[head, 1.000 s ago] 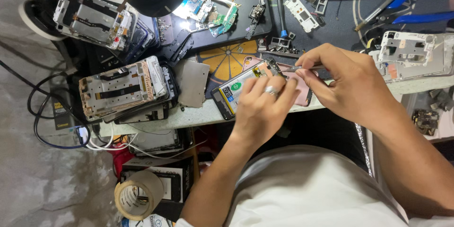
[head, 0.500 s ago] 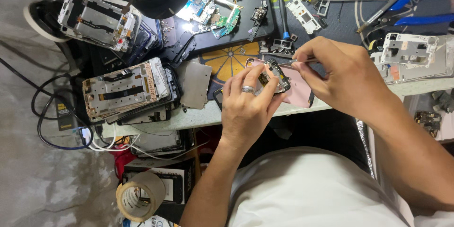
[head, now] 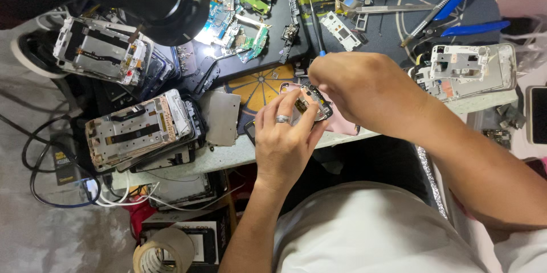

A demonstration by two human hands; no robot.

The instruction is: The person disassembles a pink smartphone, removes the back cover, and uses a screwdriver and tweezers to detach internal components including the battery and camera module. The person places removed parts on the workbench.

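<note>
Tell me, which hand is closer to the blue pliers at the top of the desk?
The right hand. It sits just below and left of the blue pliers, though not touching them. The left hand, with its ring, is lower and further left, at the desk's front edge.

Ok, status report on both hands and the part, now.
Left hand grips small phone part. Right hand covers its top edge. Pink phone shell directly beneath.

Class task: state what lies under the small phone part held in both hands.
Under the phone part a pink mat shows; the hands hide the rest.
</note>
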